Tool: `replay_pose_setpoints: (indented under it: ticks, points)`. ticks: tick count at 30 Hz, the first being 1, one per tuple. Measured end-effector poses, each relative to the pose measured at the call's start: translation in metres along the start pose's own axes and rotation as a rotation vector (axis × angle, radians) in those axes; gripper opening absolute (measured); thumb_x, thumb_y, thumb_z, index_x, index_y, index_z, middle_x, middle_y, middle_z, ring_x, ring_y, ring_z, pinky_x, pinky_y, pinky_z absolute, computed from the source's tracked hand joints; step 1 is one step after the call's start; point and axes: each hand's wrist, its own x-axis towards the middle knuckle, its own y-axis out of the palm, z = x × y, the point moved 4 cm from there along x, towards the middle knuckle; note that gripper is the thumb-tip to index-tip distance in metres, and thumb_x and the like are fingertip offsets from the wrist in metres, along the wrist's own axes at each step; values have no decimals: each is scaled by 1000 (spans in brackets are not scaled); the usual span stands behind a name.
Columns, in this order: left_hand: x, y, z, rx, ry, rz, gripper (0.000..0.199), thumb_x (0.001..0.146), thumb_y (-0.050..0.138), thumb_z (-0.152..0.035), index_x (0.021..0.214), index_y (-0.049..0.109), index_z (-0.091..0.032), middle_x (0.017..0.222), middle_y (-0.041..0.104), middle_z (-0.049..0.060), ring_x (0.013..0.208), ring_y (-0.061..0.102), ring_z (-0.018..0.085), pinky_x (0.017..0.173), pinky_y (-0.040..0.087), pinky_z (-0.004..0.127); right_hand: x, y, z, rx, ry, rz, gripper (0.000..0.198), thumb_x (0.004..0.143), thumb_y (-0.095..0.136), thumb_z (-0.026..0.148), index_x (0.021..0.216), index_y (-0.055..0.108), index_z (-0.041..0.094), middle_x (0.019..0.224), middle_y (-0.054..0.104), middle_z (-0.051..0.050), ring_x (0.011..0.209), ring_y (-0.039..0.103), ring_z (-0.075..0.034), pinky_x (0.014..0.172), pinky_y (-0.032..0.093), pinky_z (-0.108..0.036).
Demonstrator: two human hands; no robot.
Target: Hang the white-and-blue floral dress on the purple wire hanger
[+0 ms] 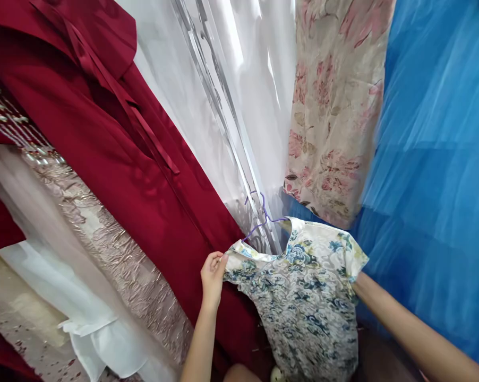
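A short-sleeved floral dress (303, 297), white-grey with blue and yellow flowers, hangs on a thin purple hanger (265, 216). The hanger's hook is beside the metal rails; I cannot tell whether it rests on them. My left hand (213, 270) pinches the dress at the shoulder and sleeve edge on the left, fingers closed on the cloth. On the opposite side, my right forearm reaches up to the other sleeve, and the hand itself is hidden by the garment. Its fingers do not show.
Silvery metal rails (223, 106) slant down behind the hanger, in front of white curtain-like fabric (263, 63). A long dark red garment (152, 175) hangs left, near a textured pinkish garment (116, 244) and white fabric (108, 339). Rightward hang a beige floral garment (335, 116) and blue tulle (438, 159).
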Motion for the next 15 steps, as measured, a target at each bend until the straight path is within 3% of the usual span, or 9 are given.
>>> replay_pose_setpoints:
  ticks: [3, 6, 8, 12, 15]
  points:
    - [-9, -8, -22, 81, 108, -112, 29, 79, 72, -40, 94, 67, -15, 92, 71, 7, 86, 67, 19, 77, 53, 28, -6, -19, -1, 205, 137, -33, 65, 87, 38, 73, 108, 72, 21, 85, 79, -9, 88, 74, -33, 76, 61, -46]
    - [-8, -13, -56, 160, 180, -238, 29, 79, 71, -39, 95, 72, -16, 93, 73, 6, 85, 68, 21, 77, 53, 29, -8, -27, 22, 296, 228, 1, 49, 85, 57, 62, 109, 71, 21, 89, 80, -6, 91, 74, -33, 74, 61, -41]
    - [0, -11, -82, 230, 215, -240, 27, 79, 71, -39, 94, 73, -17, 91, 74, 5, 84, 68, 21, 76, 53, 29, -7, -28, 42, 309, 230, -8, 43, 82, 64, 55, 110, 70, 22, 92, 80, -6, 93, 73, -33, 73, 61, -39]
    - [23, 12, -122, 414, 370, -21, 22, 84, 66, -38, 94, 73, -21, 94, 72, 4, 89, 66, 21, 82, 51, 30, -13, -35, 59, 365, 245, -150, 42, 85, 60, 53, 111, 69, 21, 87, 79, -8, 89, 74, -34, 72, 62, -42]
    - [29, 41, -120, 569, 560, 164, 20, 90, 59, -37, 95, 71, -22, 93, 68, 5, 89, 62, 21, 85, 47, 32, -42, -40, 53, 396, 191, -131, 48, 85, 50, 62, 108, 70, 25, 82, 78, -8, 84, 74, -35, 69, 62, -46]
